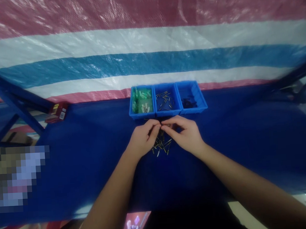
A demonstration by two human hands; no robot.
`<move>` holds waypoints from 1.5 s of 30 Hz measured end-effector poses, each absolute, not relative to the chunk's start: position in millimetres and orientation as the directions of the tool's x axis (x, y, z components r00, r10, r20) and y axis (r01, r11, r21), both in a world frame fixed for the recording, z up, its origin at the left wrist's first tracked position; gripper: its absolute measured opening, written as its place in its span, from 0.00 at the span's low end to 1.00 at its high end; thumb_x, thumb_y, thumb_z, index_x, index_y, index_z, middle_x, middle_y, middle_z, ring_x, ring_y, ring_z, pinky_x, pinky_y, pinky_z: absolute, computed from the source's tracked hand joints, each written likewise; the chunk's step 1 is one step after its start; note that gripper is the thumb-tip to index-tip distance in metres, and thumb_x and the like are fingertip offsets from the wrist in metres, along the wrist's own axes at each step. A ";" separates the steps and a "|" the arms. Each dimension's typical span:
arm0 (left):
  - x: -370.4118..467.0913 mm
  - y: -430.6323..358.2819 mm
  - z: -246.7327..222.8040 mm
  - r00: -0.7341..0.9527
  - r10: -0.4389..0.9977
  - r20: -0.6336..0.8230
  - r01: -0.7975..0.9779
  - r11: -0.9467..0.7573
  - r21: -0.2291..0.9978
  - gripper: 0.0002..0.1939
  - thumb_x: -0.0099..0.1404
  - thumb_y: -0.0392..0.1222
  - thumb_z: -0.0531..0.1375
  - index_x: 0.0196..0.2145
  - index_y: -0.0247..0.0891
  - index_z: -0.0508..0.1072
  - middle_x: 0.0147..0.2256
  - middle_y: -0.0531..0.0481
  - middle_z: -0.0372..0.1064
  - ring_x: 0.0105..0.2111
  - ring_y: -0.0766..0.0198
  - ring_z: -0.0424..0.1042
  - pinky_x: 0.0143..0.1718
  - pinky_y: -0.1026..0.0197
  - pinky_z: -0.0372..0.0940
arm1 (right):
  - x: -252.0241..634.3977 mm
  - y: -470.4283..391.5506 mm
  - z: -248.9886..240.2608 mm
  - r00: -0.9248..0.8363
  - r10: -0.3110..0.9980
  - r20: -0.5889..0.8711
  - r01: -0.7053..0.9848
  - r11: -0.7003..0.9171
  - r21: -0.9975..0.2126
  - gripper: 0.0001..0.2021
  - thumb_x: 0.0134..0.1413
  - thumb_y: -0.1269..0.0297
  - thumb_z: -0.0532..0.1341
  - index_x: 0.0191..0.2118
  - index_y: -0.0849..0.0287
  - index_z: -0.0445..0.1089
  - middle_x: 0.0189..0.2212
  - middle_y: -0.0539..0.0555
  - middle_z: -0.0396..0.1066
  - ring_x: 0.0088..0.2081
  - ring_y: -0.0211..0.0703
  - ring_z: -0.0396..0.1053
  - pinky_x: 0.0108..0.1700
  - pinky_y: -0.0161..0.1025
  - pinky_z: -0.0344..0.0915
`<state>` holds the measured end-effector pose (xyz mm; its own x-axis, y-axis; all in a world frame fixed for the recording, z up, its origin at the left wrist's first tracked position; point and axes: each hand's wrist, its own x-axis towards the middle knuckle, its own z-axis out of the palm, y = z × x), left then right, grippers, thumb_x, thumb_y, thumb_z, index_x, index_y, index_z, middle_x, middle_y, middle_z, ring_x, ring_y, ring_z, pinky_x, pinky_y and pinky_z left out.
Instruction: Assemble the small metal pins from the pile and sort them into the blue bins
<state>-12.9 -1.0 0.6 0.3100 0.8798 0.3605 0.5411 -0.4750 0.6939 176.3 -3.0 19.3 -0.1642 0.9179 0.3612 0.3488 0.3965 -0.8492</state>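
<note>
My left hand and my right hand meet above the middle of the table, fingertips pinched together and nearly touching. What they pinch is small and mostly covered by the fingers, so its kind does not show. Below them on the table lies a loose pile of thin metal pieces, dark and brassy, shaped like short rods. Just beyond my hands three blue bins stand side by side. The left bin holds small green and whitish pieces, the middle bin similar thin metal rods, and the right bin small dark pieces.
The blue table stretches to both sides. A dark red box sits at its far left, by a blue metal frame. Behind the bins hangs a striped plastic sheet. A lit screen shows below the front edge.
</note>
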 end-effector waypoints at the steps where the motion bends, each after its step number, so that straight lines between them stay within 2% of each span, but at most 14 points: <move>1: -13.4 -0.8 0.6 0.316 0.881 0.353 0.542 -0.473 0.695 0.08 0.73 0.44 0.54 0.41 0.39 0.71 0.27 0.56 0.70 0.22 0.71 0.69 0.27 0.67 0.61 | 176.4 -2.8 19.4 -0.168 0.917 0.363 0.351 0.400 -0.847 0.05 0.56 0.65 0.68 0.39 0.55 0.79 0.33 0.52 0.77 0.28 0.38 0.71 0.33 0.38 0.71; 5: -14.0 -0.3 -0.6 0.315 0.886 0.341 0.549 -0.463 0.696 0.10 0.73 0.44 0.54 0.38 0.39 0.72 0.25 0.56 0.70 0.23 0.70 0.70 0.27 0.67 0.62 | 176.3 -2.5 19.2 -0.167 0.918 0.360 0.347 0.396 -0.850 0.06 0.55 0.65 0.68 0.39 0.56 0.79 0.32 0.52 0.77 0.28 0.38 0.71 0.33 0.38 0.70; 11: -11.0 -0.2 -4.3 0.252 0.868 0.428 0.489 -0.496 0.718 0.08 0.70 0.41 0.59 0.46 0.41 0.72 0.27 0.57 0.72 0.23 0.72 0.70 0.28 0.70 0.64 | 175.3 -2.8 16.5 -0.081 0.967 0.242 0.291 0.255 -0.922 0.07 0.54 0.61 0.69 0.38 0.57 0.79 0.33 0.53 0.79 0.29 0.40 0.73 0.32 0.38 0.70; 17: -9.5 0.1 -3.9 0.270 0.864 0.425 0.518 -0.503 0.692 0.06 0.70 0.41 0.58 0.43 0.41 0.72 0.24 0.59 0.69 0.22 0.72 0.69 0.27 0.70 0.62 | 175.6 -2.3 14.2 -0.082 0.981 0.176 0.234 0.191 -0.953 0.08 0.53 0.60 0.70 0.37 0.57 0.80 0.33 0.54 0.80 0.31 0.42 0.75 0.33 0.39 0.71; 22: -11.8 -0.5 -1.2 0.305 0.878 0.369 0.541 -0.479 0.692 0.07 0.72 0.42 0.56 0.42 0.39 0.72 0.27 0.57 0.71 0.23 0.72 0.70 0.27 0.69 0.62 | 174.6 -3.0 17.3 -0.086 0.972 0.219 0.275 0.235 -0.932 0.08 0.53 0.61 0.70 0.38 0.58 0.80 0.32 0.53 0.80 0.27 0.39 0.72 0.30 0.38 0.70; 28: -13.9 0.1 0.3 0.325 0.870 0.370 0.563 -0.493 0.664 0.12 0.74 0.43 0.53 0.36 0.38 0.73 0.24 0.56 0.71 0.23 0.71 0.70 0.28 0.68 0.61 | 174.3 -2.8 19.0 -0.107 0.965 0.239 0.307 0.261 -0.915 0.07 0.53 0.62 0.70 0.38 0.58 0.79 0.31 0.53 0.79 0.26 0.37 0.70 0.30 0.37 0.69; 34: -9.8 -1.1 -1.5 0.251 0.871 0.423 0.521 -0.490 0.699 0.10 0.70 0.44 0.59 0.46 0.41 0.73 0.27 0.56 0.73 0.24 0.70 0.72 0.28 0.68 0.64 | 175.5 0.3 15.5 -0.053 0.985 0.166 0.217 0.173 -0.961 0.08 0.53 0.60 0.69 0.36 0.57 0.80 0.31 0.53 0.80 0.30 0.41 0.74 0.32 0.39 0.70; 38: -8.1 -1.1 -3.0 0.247 0.863 0.441 0.501 -0.503 0.704 0.07 0.70 0.41 0.58 0.44 0.41 0.74 0.29 0.56 0.75 0.25 0.71 0.73 0.30 0.69 0.65 | 175.4 0.6 14.0 -0.060 0.983 0.174 0.218 0.183 -0.959 0.07 0.53 0.60 0.69 0.36 0.57 0.80 0.32 0.53 0.80 0.31 0.41 0.74 0.33 0.40 0.71; 42: -9.6 -0.4 -3.8 0.249 0.873 0.418 0.536 -0.484 0.692 0.06 0.71 0.41 0.57 0.43 0.40 0.73 0.31 0.55 0.75 0.25 0.72 0.72 0.29 0.70 0.64 | 175.3 -1.1 15.4 -0.088 0.971 0.221 0.290 0.237 -0.927 0.06 0.54 0.61 0.69 0.37 0.57 0.79 0.32 0.53 0.79 0.28 0.40 0.73 0.31 0.38 0.70; 45: -11.6 0.6 -5.2 0.264 0.867 0.422 0.571 -0.493 0.656 0.07 0.71 0.42 0.57 0.40 0.39 0.73 0.30 0.55 0.74 0.24 0.72 0.71 0.28 0.69 0.63 | 176.2 -1.1 16.0 -0.145 0.939 0.313 0.344 0.345 -0.873 0.05 0.55 0.64 0.68 0.38 0.56 0.79 0.33 0.52 0.79 0.29 0.38 0.72 0.32 0.38 0.71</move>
